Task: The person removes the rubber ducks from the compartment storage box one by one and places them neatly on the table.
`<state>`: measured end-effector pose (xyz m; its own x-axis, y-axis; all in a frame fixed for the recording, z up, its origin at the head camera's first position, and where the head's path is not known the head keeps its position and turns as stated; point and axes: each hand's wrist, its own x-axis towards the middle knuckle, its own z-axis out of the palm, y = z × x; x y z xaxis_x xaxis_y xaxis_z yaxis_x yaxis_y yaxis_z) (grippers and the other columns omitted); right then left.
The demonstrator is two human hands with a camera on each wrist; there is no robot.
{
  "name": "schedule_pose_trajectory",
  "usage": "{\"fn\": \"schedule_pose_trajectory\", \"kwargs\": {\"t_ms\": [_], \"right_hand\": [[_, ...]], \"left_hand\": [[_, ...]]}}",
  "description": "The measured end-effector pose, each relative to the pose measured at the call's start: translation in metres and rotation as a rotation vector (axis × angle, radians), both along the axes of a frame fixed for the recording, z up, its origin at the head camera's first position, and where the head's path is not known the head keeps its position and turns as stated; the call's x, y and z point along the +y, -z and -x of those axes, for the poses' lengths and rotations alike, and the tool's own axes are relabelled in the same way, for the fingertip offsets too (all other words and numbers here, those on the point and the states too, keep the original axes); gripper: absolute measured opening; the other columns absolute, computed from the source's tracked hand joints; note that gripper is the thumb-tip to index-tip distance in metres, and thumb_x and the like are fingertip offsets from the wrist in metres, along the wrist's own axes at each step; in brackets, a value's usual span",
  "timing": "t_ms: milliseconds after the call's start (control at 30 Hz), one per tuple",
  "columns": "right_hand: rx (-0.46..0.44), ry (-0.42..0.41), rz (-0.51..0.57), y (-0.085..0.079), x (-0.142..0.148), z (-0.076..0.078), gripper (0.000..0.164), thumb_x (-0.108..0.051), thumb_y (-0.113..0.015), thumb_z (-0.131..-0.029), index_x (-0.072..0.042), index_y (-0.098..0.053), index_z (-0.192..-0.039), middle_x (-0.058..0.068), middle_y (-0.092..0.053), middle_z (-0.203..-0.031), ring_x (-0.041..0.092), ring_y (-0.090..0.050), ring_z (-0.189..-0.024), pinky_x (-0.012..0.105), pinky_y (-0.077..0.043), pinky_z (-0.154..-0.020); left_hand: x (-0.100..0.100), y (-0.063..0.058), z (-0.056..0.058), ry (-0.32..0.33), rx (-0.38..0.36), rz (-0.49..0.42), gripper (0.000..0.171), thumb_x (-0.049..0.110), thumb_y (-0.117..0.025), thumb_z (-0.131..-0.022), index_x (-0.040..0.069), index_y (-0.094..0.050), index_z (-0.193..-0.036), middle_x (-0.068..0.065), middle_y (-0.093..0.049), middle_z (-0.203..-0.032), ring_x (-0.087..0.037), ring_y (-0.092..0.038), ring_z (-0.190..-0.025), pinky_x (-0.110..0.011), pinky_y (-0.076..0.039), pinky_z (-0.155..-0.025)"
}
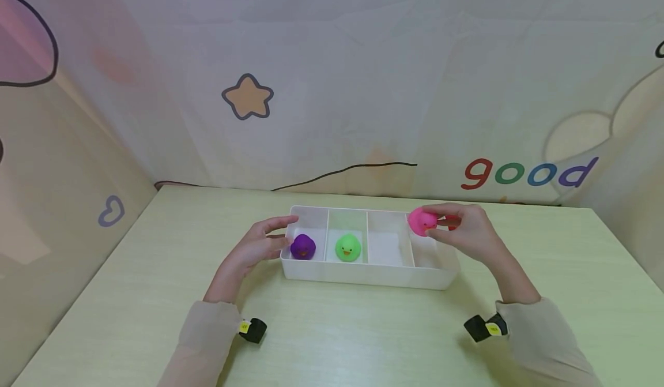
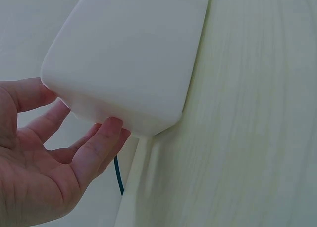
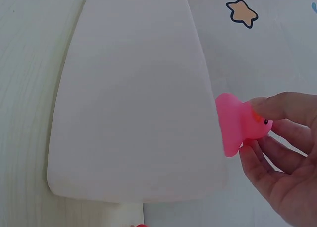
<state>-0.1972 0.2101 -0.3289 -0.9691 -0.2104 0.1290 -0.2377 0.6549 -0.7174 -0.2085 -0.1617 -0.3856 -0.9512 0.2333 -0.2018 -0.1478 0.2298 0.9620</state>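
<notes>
A white box with several compartments (image 1: 363, 274) stands on the table. In its leftmost compartment is a purple rubber duck (image 1: 303, 247), with a green rubber duck (image 1: 348, 248) in the one beside it. My left hand (image 1: 258, 244) touches the box's left end, thumb at the rim and fingertips against the end wall (image 2: 143, 120). Between thumb and fingers, my right hand (image 1: 469, 232) pinches a pink rubber duck (image 1: 422, 221) at the rightmost compartment, near the back rim. The right wrist view shows this pink duck (image 3: 237, 125) tilted past the box's edge.
Something small and red (image 1: 453, 222) shows through the right hand's fingers, mostly hidden. The pale wooden table (image 1: 358, 335) meets a printed cloth backdrop (image 1: 332, 116) behind the box. Both sleeves carry black wrist devices.
</notes>
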Motion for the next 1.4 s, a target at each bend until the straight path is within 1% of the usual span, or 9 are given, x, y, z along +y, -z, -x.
{"fn": "schedule_pose_trajectory", "kwargs": {"t_ms": [333,500,667,767,900,967,1033,1167,1400], "right_hand": [[0.002,0.056,0.047,0.001,0.026,0.003,0.043,-0.005,-0.07,-0.078,0.003,-0.058,-0.118,0.021,-0.058,-0.113,0.033,-0.057,-0.096,0.015,-0.049,-0.07],[-0.002,0.083,0.059,0.004,0.041,0.007,0.045,-0.008,-0.069,-0.079,0.004,-0.056,-0.12,0.024,-0.056,-0.117,0.033,-0.056,-0.099,0.015,-0.05,-0.069],[-0.004,0.117,0.052,0.008,0.058,0.011,0.046,-0.012,-0.069,-0.08,0.004,-0.055,-0.121,0.023,-0.055,-0.118,0.013,-0.061,-0.09,0.015,-0.05,-0.069],[-0.003,0.119,0.063,0.02,0.074,0.018,0.049,-0.018,-0.07,-0.079,0.001,-0.056,-0.122,0.021,-0.054,-0.118,0.008,-0.06,-0.087,0.016,-0.05,-0.069],[-0.021,0.172,0.084,0.048,0.1,0.037,0.052,-0.029,-0.073,-0.077,-0.01,-0.058,-0.123,0.005,-0.053,-0.114,0.004,-0.06,-0.087,0.014,-0.049,-0.069],[-0.029,0.185,0.098,0.055,0.109,0.043,0.052,-0.029,-0.073,-0.076,-0.011,-0.058,-0.123,0.005,-0.052,-0.113,0.005,-0.059,-0.089,0.013,-0.049,-0.068],[-0.028,0.192,0.082,0.052,0.109,0.04,0.051,-0.027,-0.071,-0.079,-0.01,-0.056,-0.125,0.006,-0.052,-0.114,0.013,-0.058,-0.094,0.013,-0.049,-0.067],[-0.022,0.191,0.04,0.031,0.098,0.027,0.052,-0.02,-0.067,-0.083,0.002,-0.051,-0.127,0.021,-0.048,-0.12,0.032,-0.05,-0.103,0.012,-0.048,-0.066],[-0.046,0.233,0.015,0.02,0.095,0.023,0.048,-0.011,-0.064,-0.084,0.005,-0.049,-0.127,0.025,-0.048,-0.124,0.029,-0.048,-0.105,0.008,-0.045,-0.067]], "left_hand": [[-0.001,0.002,0.0,0.006,0.007,-0.017,0.046,0.005,-0.053,-0.088,0.011,-0.047,-0.133,-0.011,-0.035,-0.141,-0.033,-0.046,-0.118,-0.05,-0.041,-0.092],[-0.001,0.002,0.0,0.01,0.008,-0.03,0.046,0.004,-0.053,-0.088,0.01,-0.046,-0.133,-0.011,-0.035,-0.141,-0.032,-0.047,-0.118,-0.051,-0.041,-0.092],[0.0,0.002,-0.001,0.012,0.015,-0.024,0.047,0.004,-0.053,-0.088,0.01,-0.046,-0.133,-0.011,-0.036,-0.14,-0.032,-0.047,-0.118,-0.051,-0.042,-0.092],[0.0,0.002,-0.001,0.014,0.017,-0.025,0.047,0.005,-0.053,-0.087,0.01,-0.045,-0.133,-0.012,-0.037,-0.14,-0.032,-0.047,-0.118,-0.051,-0.041,-0.092],[0.0,0.002,0.0,0.018,0.019,-0.031,0.047,0.005,-0.053,-0.087,0.01,-0.046,-0.133,-0.011,-0.037,-0.139,-0.032,-0.047,-0.118,-0.051,-0.041,-0.092],[0.0,0.002,0.0,0.018,0.02,-0.031,0.047,0.005,-0.053,-0.087,0.01,-0.046,-0.133,-0.011,-0.038,-0.139,-0.031,-0.047,-0.117,-0.051,-0.041,-0.092],[0.0,0.002,0.0,0.017,0.022,-0.026,0.047,0.005,-0.053,-0.087,0.01,-0.046,-0.133,-0.011,-0.038,-0.139,-0.031,-0.047,-0.117,-0.051,-0.041,-0.092],[0.0,0.002,0.001,0.015,0.023,-0.015,0.046,0.005,-0.053,-0.087,0.01,-0.046,-0.133,-0.011,-0.038,-0.139,-0.032,-0.047,-0.117,-0.051,-0.041,-0.092],[0.0,0.003,0.002,0.01,0.014,-0.016,0.046,0.006,-0.054,-0.087,0.011,-0.047,-0.133,-0.01,-0.038,-0.139,-0.031,-0.047,-0.117,-0.05,-0.041,-0.092]]}}
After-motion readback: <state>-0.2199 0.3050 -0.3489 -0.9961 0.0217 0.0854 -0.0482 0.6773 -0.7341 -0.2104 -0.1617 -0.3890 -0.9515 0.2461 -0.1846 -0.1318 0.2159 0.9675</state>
